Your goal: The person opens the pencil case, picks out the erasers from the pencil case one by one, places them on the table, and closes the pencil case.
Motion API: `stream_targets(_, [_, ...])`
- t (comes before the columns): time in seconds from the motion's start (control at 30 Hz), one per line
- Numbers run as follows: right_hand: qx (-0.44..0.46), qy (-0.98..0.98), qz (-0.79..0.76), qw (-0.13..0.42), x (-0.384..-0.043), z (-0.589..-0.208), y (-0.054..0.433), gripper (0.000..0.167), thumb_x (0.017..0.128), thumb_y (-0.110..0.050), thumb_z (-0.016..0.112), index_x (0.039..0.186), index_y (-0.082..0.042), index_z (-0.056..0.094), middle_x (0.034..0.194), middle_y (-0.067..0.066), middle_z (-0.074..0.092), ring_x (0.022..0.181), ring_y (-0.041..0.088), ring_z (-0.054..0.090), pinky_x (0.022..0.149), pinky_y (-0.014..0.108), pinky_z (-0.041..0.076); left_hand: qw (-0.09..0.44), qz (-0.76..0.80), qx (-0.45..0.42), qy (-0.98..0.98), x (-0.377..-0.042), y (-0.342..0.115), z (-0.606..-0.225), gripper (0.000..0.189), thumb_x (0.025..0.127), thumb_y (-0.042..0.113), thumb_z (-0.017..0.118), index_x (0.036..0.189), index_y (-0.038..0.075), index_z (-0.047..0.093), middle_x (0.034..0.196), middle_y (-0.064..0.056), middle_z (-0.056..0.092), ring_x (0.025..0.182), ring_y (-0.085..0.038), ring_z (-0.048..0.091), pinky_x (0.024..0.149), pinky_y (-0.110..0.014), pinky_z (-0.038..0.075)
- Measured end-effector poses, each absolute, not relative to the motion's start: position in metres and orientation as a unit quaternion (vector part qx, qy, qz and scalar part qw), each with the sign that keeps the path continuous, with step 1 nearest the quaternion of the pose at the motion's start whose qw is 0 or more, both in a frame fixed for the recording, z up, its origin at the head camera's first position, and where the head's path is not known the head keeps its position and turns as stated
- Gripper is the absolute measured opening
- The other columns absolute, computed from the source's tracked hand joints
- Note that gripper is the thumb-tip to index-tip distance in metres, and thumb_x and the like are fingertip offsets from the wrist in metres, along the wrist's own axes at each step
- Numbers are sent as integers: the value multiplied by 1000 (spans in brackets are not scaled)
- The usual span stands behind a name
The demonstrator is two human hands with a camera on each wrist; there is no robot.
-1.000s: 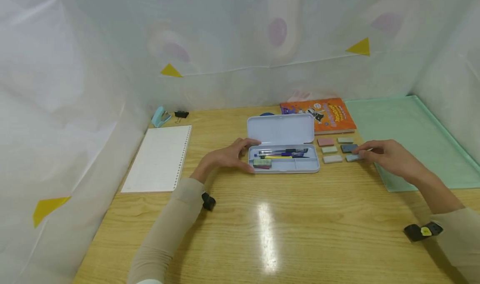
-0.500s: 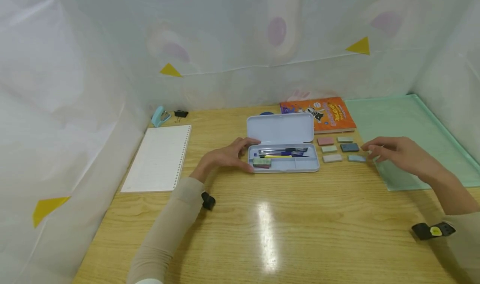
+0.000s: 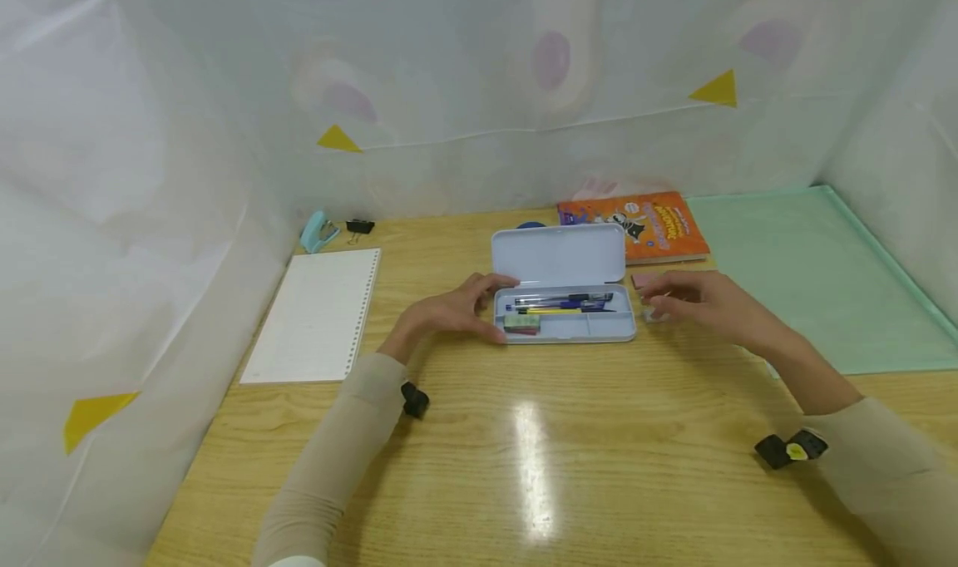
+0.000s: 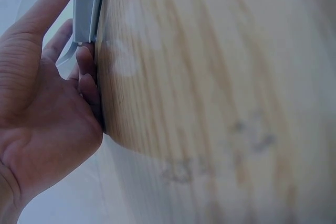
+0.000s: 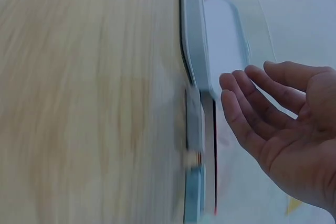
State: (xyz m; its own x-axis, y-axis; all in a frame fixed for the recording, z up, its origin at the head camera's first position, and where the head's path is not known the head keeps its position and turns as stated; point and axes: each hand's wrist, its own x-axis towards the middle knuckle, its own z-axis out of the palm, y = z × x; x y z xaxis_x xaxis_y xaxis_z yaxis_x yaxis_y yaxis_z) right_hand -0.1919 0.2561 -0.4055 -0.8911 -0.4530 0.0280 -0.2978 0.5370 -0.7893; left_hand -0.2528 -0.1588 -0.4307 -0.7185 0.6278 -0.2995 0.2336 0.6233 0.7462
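A pale blue pencil case (image 3: 572,340) lies with its lid (image 3: 557,255) raised. Inside are several pens (image 3: 563,305) and a green eraser (image 3: 521,323) over a reddish one. My left hand (image 3: 451,311) holds the case's left end, thumb at the front corner and a finger at the back. Just right of the case, my right hand (image 3: 699,303) hovers over a group of loose erasers, its fingers bent and holding nothing in the right wrist view. It hides most of them; a pink eraser (image 3: 641,279) and a white eraser (image 3: 654,316) show partly. A blue eraser (image 5: 192,195) shows in the right wrist view.
An orange book (image 3: 666,226) lies behind the erasers, and a green mat (image 3: 831,276) covers the right side. At left are a white notebook (image 3: 314,313), a light blue stapler (image 3: 318,233) and a black binder clip (image 3: 361,227). White sheeting (image 3: 449,76) walls the table.
My right hand let go of the light blue eraser at the right of the group, drew back right, then moved left over the erasers nearest the case. The left hand has stayed on the case.
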Motion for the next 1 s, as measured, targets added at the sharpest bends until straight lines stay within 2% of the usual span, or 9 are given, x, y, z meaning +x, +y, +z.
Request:
stream_targets(0.23, [-281,843,-446,104,-203,-418,196,27,100,-8,69,126,-1,70,117,14,73,92,23,70,76,28,55,280,354,247,857,-253,-159,-430,90,83,36,89,157,39,37,147,-6,35,126,-27,38,109,-45,34])
stream_targets(0.4, [-296,827,-463,121,-209,-422,163,29,100,-9,70,127,-2,70,119,14,71,89,26,68,73,29,54,280,353,248,858,-254,-160,-431,91,84,37,89,158,39,36,150,-6,34,129,-27,38,111,-46,34])
stream_targets(0.53, [-305,822,-464,128,-213,-422,143,29,100,-8,69,128,-2,69,122,15,71,94,25,69,74,32,56,281,355,250,856,-255,-159,-432,91,83,38,89,157,39,37,152,-5,33,130,-26,38,111,-45,34])
stream_targets(0.7, [-319,821,-452,143,-216,-425,125,31,100,-7,68,130,-2,68,126,16,70,106,27,68,82,38,55,279,356,251,856,-255,-158,-434,91,83,38,89,157,39,37,151,-4,33,129,-25,38,110,-45,35])
stream_targets(0.77, [-323,824,-444,142,-217,-427,120,32,99,-6,69,131,-2,68,124,15,70,104,25,67,82,39,54,277,357,253,856,-255,-158,-434,91,83,38,89,157,38,37,151,-4,34,128,-25,39,109,-45,36])
stream_targets(0.93, [-327,840,-415,125,-220,-429,109,31,95,-3,73,126,-2,70,114,13,68,86,19,60,77,37,50,275,359,254,855,-255,-158,-433,89,83,36,89,157,34,38,147,-4,36,127,-24,38,106,-42,36])
stream_targets(1.0, [-331,846,-402,117,-220,-429,105,30,94,-2,75,124,-1,71,112,13,67,84,18,59,77,37,50,275,360,253,855,-254,-159,-432,89,84,35,89,157,33,38,145,-4,37,128,-24,38,106,-41,36])
